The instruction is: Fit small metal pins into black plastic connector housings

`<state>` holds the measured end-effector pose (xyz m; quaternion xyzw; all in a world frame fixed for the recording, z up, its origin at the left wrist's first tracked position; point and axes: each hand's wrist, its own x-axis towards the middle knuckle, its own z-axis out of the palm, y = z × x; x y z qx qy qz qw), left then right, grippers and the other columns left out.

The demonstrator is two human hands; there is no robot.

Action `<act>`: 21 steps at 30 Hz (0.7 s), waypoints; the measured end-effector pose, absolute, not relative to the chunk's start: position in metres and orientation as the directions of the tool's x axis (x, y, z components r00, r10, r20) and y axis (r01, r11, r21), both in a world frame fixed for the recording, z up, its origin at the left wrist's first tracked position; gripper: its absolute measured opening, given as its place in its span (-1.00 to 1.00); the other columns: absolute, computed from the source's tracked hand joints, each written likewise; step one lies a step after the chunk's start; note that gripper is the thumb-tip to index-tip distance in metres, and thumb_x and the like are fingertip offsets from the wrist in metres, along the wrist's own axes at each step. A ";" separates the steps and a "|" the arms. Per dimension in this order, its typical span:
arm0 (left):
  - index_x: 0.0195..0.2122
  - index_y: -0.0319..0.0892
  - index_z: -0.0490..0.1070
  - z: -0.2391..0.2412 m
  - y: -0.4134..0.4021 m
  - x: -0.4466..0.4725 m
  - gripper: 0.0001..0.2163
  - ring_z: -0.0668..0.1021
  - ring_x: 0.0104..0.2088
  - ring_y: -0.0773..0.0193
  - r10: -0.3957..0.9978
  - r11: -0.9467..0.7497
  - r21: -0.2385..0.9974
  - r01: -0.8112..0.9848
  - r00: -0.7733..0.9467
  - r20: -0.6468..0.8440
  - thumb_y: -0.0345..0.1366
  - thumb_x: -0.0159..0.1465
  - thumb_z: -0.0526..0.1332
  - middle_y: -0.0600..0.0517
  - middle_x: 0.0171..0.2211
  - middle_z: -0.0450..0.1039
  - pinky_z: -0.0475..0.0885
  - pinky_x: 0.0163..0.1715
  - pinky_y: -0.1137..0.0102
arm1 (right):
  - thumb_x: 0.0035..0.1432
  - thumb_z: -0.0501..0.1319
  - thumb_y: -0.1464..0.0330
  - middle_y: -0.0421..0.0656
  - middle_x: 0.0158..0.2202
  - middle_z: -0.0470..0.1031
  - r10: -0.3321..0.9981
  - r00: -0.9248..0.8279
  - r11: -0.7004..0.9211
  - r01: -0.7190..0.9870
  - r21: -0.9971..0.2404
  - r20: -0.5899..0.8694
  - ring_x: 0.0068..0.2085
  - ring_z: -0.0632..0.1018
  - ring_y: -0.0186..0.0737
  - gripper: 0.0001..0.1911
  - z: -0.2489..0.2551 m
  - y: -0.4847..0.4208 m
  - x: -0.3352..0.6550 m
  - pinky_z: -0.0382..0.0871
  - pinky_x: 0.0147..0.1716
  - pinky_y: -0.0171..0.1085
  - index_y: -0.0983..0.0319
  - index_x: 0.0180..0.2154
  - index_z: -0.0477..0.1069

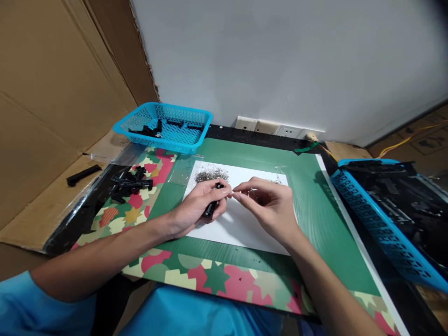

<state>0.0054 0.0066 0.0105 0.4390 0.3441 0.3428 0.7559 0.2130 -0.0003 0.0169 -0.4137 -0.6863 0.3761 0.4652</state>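
Over a white sheet of paper (241,231), my left hand (201,200) is closed around a black plastic part (211,208), a short bar whose ends show above and below the fingers. My right hand (268,205) pinches with thumb and forefinger right beside the left fingertips. Whatever lies in that pinch is too small to name. Behind the left hand, a heap of small thin metal pieces (212,173) sits on the paper. Behind the right hand a second, smaller scatter of metal pieces (276,181) is partly hidden.
A blue basket (163,147) with a few black parts stands back left. Several black parts (129,184) lie on the patterned mat at left, one black bar (83,175) on cardboard. At right, another blue basket (385,238) is full of black parts. Wall sockets (276,128) line the back.
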 end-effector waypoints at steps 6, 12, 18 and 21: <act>-0.18 -0.15 0.37 0.003 0.010 0.006 -0.72 0.29 -0.64 0.44 0.876 0.130 0.982 -0.139 0.480 -0.048 -0.03 0.44 0.28 0.16 -0.63 0.38 0.09 -0.61 0.52 | 0.24 0.46 0.25 -0.16 -0.36 0.59 0.955 -0.231 0.224 0.145 -0.964 0.187 -0.52 0.33 -0.36 -0.88 0.015 0.002 0.212 0.11 -0.58 -0.29 0.17 -0.26 0.69; 0.05 -0.12 0.43 -0.001 0.011 0.005 -0.64 0.38 -0.54 0.38 0.896 0.123 0.978 -0.171 0.443 -0.036 0.06 0.50 0.15 0.09 -0.47 0.46 0.16 -0.59 0.51 | 0.28 0.39 0.34 -0.20 -0.48 0.49 0.902 -0.191 0.426 0.256 -0.868 0.387 -0.54 0.25 -0.35 -0.91 0.021 -0.003 0.210 0.10 -0.56 -0.28 0.17 -0.30 0.67; 0.17 -0.14 0.46 -0.002 0.011 0.002 -0.56 0.44 -0.47 0.34 0.918 0.001 0.992 -0.128 0.394 0.050 0.08 0.51 0.13 0.03 -0.37 0.49 0.26 -0.51 0.48 | 0.32 0.32 0.42 -0.22 -0.49 0.47 0.774 -0.376 0.620 0.287 -0.731 0.509 -0.54 0.35 -0.36 -0.86 0.020 -0.011 0.205 0.20 -0.55 -0.30 0.16 -0.21 0.69; 0.14 -0.13 0.46 0.000 0.009 0.002 -0.59 0.44 -0.47 0.33 0.913 -0.038 0.994 -0.105 0.400 0.077 0.08 0.52 0.13 0.04 -0.39 0.49 0.26 -0.50 0.47 | 0.33 0.31 0.44 -0.22 -0.49 0.46 0.755 -0.424 0.635 0.281 -0.720 0.501 -0.53 0.37 -0.36 -0.84 0.018 -0.012 0.204 0.21 -0.55 -0.30 0.16 -0.22 0.69</act>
